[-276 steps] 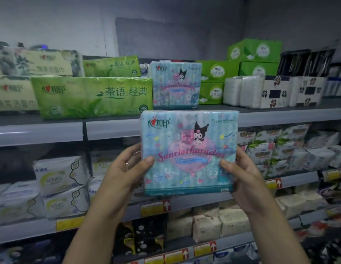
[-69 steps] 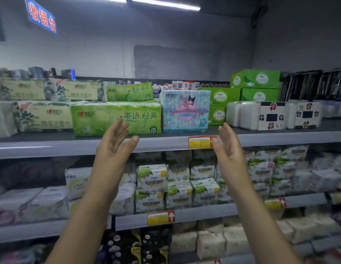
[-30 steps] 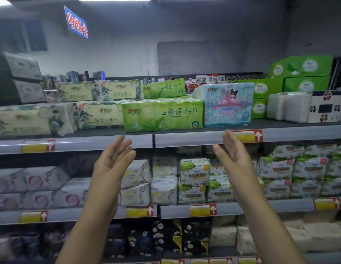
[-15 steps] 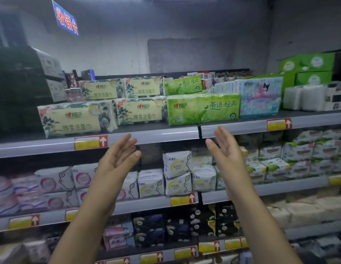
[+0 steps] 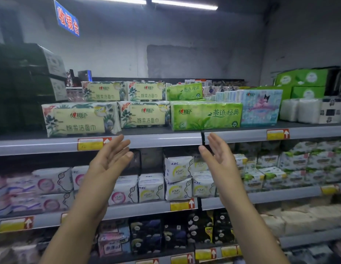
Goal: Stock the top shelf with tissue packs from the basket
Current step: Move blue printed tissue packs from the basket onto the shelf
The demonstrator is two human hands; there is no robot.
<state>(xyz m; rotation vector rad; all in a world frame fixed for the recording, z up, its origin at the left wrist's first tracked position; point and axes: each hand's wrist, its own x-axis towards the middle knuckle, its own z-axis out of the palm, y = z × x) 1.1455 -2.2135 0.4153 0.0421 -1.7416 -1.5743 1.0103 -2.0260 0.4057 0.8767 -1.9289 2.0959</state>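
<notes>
Head view: top shelf [image 5: 166, 141] runs across the frame from 9 to 3 o'clock, its grey lip just above both hands. Tissue packs sit on it in a row. Largest, at 10 o'clock, the floral cream packs [image 5: 81, 120]; at 12 to 1 o'clock the green pack [image 5: 205, 116]; at 2 o'clock the blue cartoon pack [image 5: 260, 107], touching the green one's right end. White packs and green boxes farther toward 3 o'clock. Basket not in view.

Handling, as a judgement: film-wrapped soft tissue, so light, squashy under pressure, wrap likely slick. Best taken by the two short ends, palms flat, squeezing only lightly; a one-hand pinch would dent the film.

Orientation: floral and green packs lie flat, long axis along the shelf edge from 9 to 3 o'clock, printed faces toward the camera. The blue pack stands taller, face front, more packs of its kind behind it toward 12.

Left hand [image 5: 108, 161] at 7 o'clock below the lip, palm turned inward, fingers spread and straight, holding nothing. Right hand [image 5: 219, 157] at 5 o'clock mirrors it, fingers apart, empty. Hands well apart, palms facing each other.
</notes>
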